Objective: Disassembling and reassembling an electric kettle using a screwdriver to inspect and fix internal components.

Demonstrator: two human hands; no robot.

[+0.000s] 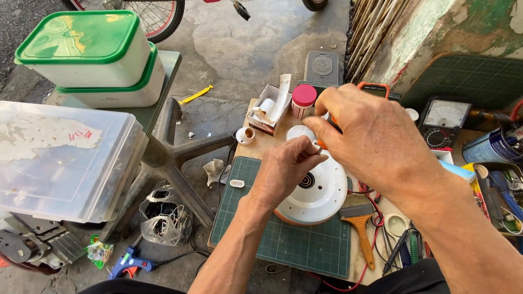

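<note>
Both hands are kept busy over a round white disc-shaped part (pixel 316 193) with an orange rim, which is laid on a green cutting mat (pixel 283 239) on the low bench. Left hand (pixel 286 169) is curled nearly shut, with something small pinched at the fingertips right above the disc — too tiny to be made out. Right hand (pixel 370 136) is hung just above and behind it, fingers bent down around what looks like an orange-handled tool, mostly hidden, so the grip can't be confirmed.

Progress-wise, it's judged to be mid-job — the disc is out in the open, and loose white bits are scattered beside a small open box (pixel 267 109) and a pink-capped jar (pixel 303 100). A paintbrush (pixel 360 226) and a meter (pixel 444 121) are left within reach, so nothing looks closed up yet.
</note>
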